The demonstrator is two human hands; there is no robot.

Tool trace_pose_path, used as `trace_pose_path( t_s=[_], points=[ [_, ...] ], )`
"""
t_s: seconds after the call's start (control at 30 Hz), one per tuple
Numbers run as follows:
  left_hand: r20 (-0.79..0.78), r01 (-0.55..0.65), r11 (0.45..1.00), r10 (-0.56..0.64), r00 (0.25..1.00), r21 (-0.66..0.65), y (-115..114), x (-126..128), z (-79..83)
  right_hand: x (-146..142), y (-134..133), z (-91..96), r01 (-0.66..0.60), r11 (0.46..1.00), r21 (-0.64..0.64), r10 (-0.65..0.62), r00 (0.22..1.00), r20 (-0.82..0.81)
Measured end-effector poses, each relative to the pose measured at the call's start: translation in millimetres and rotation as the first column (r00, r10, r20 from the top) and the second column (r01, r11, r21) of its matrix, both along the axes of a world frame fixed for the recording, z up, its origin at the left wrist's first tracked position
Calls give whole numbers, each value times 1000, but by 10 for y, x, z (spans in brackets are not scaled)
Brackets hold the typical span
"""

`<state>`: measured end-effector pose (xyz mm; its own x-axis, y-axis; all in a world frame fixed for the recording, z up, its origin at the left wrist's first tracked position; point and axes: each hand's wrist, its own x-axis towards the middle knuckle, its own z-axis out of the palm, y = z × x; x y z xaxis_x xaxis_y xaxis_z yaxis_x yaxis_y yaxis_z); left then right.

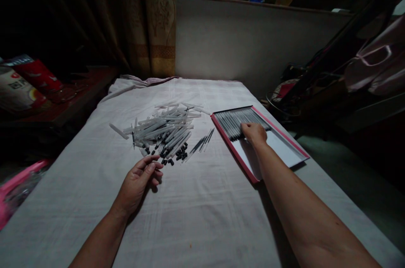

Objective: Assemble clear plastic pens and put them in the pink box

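Observation:
My left hand [141, 179] rests at the near edge of a loose pile of clear pen barrels [167, 126], its fingers slightly bent and apart. Its index fingertip is beside small black caps [182, 153]; nothing shows in its grasp. Inside a shallow red-edged box [232, 156] on the right lies a row of assembled pens [232, 122], side by side with their dark ends toward me. My right hand [255, 133] is closed at the right part of that row; what its fingers hold is hidden. Several thin refills [202, 143] lie between pile and box.
A white cloth [190, 213] covers the table. Beyond its far end are a wall [228, 40] and a brown curtain [158, 19]. At left, a dark side table [79, 95] carries packages; a pink container [22, 179] stands low. Cluttered items [373, 61] fill the right side.

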<state>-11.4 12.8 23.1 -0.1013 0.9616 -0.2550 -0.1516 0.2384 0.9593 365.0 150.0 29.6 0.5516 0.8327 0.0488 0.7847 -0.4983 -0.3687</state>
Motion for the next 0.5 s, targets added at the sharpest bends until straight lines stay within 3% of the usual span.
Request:
trace_pose_path(
  t_s=[0.3, 0.4, 0.5],
  points=[
    [19, 12, 1000, -12, 1000, 1, 8, -10, -18, 52, -84, 130, -3, 996, 90, 5, 1000, -22],
    [33, 21, 1000, -21, 999, -3, 16, -25, -35, -53, -104, 180, -71, 983, 167, 80, 996, -45],
    [43, 28, 1000, -27, 999, -8, 22, -37, -39, -267, -112, 212, -195, 935, 296, 230, 970, -85]
  ],
)
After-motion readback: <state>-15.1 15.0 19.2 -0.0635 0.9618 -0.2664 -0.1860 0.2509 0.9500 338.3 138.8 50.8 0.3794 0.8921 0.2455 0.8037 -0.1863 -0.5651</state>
